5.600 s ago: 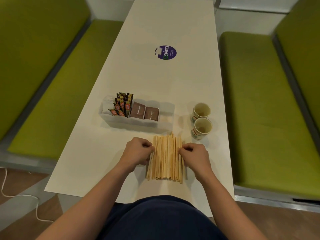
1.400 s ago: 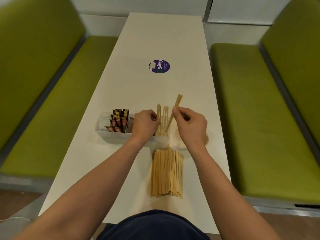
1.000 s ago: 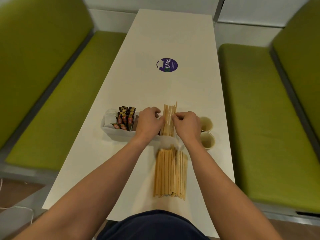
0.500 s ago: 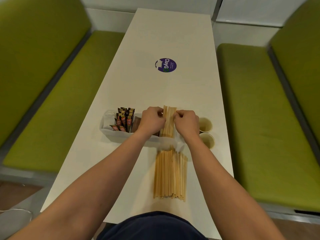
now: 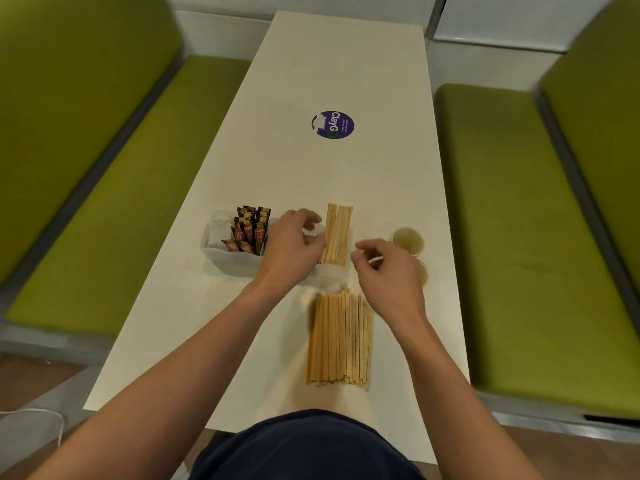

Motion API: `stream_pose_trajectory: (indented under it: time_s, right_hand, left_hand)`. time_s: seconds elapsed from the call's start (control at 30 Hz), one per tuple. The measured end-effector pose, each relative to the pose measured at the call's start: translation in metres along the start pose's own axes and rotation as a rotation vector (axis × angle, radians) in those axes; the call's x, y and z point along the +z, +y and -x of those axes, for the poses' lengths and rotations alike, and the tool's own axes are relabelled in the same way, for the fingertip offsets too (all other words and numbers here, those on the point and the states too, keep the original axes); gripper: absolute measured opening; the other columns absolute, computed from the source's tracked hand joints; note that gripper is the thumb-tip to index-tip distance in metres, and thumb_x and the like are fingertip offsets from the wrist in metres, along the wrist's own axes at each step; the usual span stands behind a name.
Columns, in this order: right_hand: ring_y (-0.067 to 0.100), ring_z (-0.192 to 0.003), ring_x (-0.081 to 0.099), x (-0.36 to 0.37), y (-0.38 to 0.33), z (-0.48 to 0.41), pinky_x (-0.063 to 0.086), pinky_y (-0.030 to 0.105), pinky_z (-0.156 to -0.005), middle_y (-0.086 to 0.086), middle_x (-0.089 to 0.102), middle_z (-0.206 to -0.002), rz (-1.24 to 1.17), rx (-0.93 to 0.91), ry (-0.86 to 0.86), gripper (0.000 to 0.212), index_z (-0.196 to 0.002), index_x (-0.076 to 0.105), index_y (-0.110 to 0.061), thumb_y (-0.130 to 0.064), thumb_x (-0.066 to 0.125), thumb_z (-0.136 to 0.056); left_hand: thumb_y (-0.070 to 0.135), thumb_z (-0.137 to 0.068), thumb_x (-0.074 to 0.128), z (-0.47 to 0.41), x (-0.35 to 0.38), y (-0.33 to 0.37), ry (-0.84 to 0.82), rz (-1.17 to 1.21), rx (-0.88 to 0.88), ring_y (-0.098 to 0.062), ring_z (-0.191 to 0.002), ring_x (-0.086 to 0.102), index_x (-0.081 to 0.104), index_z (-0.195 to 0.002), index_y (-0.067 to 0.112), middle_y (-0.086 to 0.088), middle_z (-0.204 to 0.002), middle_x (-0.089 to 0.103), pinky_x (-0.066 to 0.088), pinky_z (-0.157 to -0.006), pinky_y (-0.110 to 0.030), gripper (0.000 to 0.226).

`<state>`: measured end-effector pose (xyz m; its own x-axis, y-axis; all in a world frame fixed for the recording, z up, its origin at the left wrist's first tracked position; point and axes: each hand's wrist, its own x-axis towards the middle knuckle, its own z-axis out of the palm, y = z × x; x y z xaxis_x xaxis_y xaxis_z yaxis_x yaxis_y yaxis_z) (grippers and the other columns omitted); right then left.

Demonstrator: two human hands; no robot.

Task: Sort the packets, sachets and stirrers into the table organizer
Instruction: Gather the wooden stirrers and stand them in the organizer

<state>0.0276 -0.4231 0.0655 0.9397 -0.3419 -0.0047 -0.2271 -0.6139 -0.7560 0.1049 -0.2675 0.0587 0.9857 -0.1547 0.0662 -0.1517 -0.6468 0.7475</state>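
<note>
The white surface (image 5: 311, 168) carries the organizer (image 5: 228, 263) nearer its left edge. The loose stirrers (image 5: 339, 337) lie by the near edge, long axes running near to far. They are best gathered as a squared handful and dropped in end-first beside the standing bundle (image 5: 337, 233), which leans toward the far edge. The left hand (image 5: 294, 244) and right hand (image 5: 384, 271) hover loosely curled, holding nothing.

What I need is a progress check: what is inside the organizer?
From the left, the organizer holds something white, dark stick packets, then stirrers standing at its right end. The left hand covers the middle section, so its contents are hidden.
</note>
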Motion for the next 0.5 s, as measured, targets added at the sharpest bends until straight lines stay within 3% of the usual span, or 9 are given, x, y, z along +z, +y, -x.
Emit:
stream_pose_trajectory:
  time_s: [0.1,0.2,0.33,0.5]
  right_hand:
    - [0.002,-0.08,0.065,0.003,0.023,0.027,0.057,0.028,-0.075,-0.016,0.071,-0.086,0.117,0.076,-0.129,0.015,-0.096,0.076,-0.027,-0.037,0.064,-0.095]
    - [0.013,-0.082,0.065,0.015,0.045,0.042,0.056,0.036,-0.078,-0.012,0.069,-0.081,0.291,0.156,-0.254,0.022,-0.088,0.072,-0.028,-0.048,0.065,-0.092]
    - [0.017,-0.08,0.064,0.029,0.051,0.049,0.051,0.031,-0.071,-0.006,0.069,-0.084,0.348,0.199,-0.263,0.028,-0.087,0.072,-0.025,-0.053,0.066,-0.088]
    - [0.02,-0.076,0.063,0.038,0.047,0.051,0.05,0.031,-0.066,-0.002,0.068,-0.077,0.331,0.237,-0.268,0.025,-0.077,0.072,-0.021,-0.043,0.067,-0.086]
  left_hand:
    - [0.025,-0.09,0.066,0.036,0.001,-0.012,-0.104,-0.01,-0.056,-0.002,-0.074,0.06,0.068,-0.091,0.021,0.009,-0.083,0.067,0.048,-0.067,-0.02,0.005]
    - [0.04,-0.085,0.069,0.068,0.016,-0.028,-0.25,-0.126,-0.188,-0.006,-0.072,0.063,0.066,-0.08,0.027,0.011,-0.075,0.066,0.057,-0.069,-0.034,0.014]
    - [0.054,-0.08,0.068,0.091,0.036,-0.036,-0.312,-0.26,-0.278,-0.01,-0.072,0.063,0.063,-0.075,0.028,0.012,-0.074,0.065,0.056,-0.068,-0.034,0.027]
    - [0.05,-0.077,0.071,0.097,0.045,-0.031,-0.337,-0.243,-0.312,-0.014,-0.072,0.064,0.064,-0.074,0.026,0.01,-0.074,0.065,0.056,-0.065,-0.033,0.025]
